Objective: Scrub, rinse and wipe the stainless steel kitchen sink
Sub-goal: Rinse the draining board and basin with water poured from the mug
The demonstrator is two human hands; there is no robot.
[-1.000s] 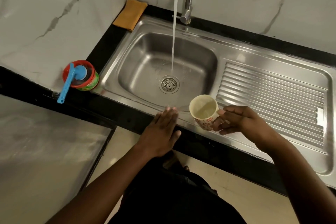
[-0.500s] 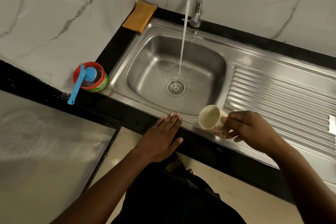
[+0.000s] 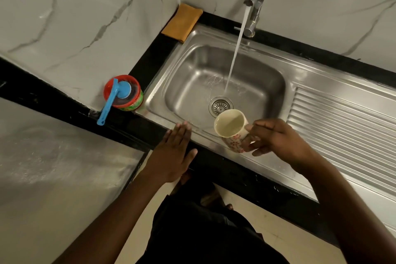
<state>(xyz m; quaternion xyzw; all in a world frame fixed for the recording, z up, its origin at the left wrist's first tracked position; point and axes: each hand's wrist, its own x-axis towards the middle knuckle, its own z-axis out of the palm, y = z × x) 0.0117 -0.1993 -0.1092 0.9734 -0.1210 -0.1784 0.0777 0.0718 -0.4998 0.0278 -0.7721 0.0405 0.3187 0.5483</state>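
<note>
The stainless steel sink (image 3: 188, 83) has a basin on the left and a ribbed drainboard (image 3: 342, 126) on the right. Water runs from the tap (image 3: 257, 0) down into the basin just behind the drain (image 3: 220, 106). My right hand (image 3: 276, 139) grips a cream mug (image 3: 230, 128) with red flowers by its handle, tilted, over the basin's front rim. My left hand (image 3: 173, 152) rests flat with straight fingers on the black counter edge, fingertips at the sink's front rim.
An orange cloth (image 3: 182, 22) lies folded at the sink's back left corner. A red tub (image 3: 124, 93) with a blue-handled scrubber (image 3: 109, 103) on it stands left of the basin. Marble walls rise behind and to the left.
My right hand has lifted the mug up and forward over the basin's front edge. My left hand stays on the counter edge. The view has shifted a little.
</note>
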